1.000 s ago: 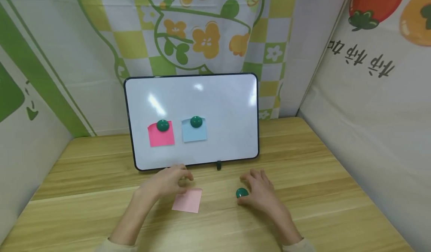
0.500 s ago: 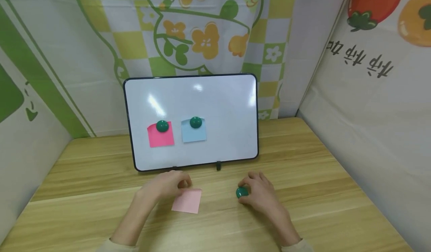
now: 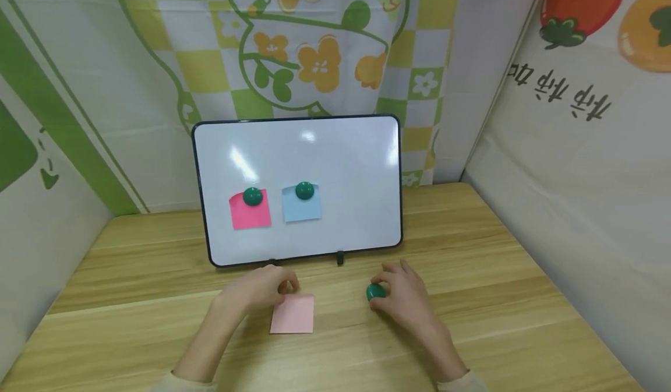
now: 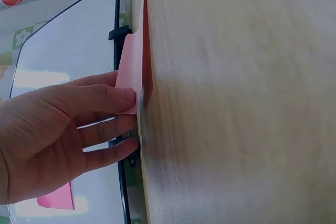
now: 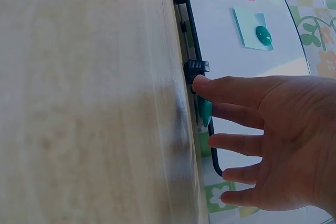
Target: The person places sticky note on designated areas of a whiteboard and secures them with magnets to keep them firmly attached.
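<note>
Magnet (image 3: 375,291) lifted, in right hand (image 3: 403,299)

I see a pale pink sticky note (image 3: 292,314) lying on my light, wood-grain table (image 3: 157,322), and a dark green round magnet (image 3: 374,291) close by it. My whiteboard (image 3: 341,165) is glossy white with a thin black frame. On it, a hot pink note (image 3: 250,211) and a light blue note (image 3: 302,204) each carry a dark green magnet. Behind, the curtain (image 3: 293,36) is a white, yellow-green and green check with orange flowers and green leaves. The right wall cloth (image 3: 587,89) is white with a red tomato, an orange fruit and black lettering.
</note>
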Demonstrator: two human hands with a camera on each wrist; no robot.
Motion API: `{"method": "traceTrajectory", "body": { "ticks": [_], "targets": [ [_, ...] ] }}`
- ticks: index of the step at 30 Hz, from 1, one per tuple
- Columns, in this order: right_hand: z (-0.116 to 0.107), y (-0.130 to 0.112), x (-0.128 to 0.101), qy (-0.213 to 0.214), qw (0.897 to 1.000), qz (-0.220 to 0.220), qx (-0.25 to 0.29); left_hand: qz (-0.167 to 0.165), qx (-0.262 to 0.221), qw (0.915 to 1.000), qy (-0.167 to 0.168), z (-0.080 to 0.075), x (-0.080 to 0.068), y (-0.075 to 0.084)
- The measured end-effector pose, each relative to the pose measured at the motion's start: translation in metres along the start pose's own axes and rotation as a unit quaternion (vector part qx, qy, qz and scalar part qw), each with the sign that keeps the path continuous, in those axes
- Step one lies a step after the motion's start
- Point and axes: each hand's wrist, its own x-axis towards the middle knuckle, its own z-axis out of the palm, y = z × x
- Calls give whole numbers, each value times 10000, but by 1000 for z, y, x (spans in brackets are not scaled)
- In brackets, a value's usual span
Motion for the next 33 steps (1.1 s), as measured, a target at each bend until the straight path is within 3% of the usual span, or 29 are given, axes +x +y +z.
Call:
{"method": "traceTrajectory", "body": {
  "ticks": [22,33],
  "targets": [
    [2,-1,2,48,9996,-231,130,53,-169,9998,-76,-2,6,1],
    [0,-2,3,289,9981,-385,383,201,17,9998,-55,-5,8,6]
  ]
}}
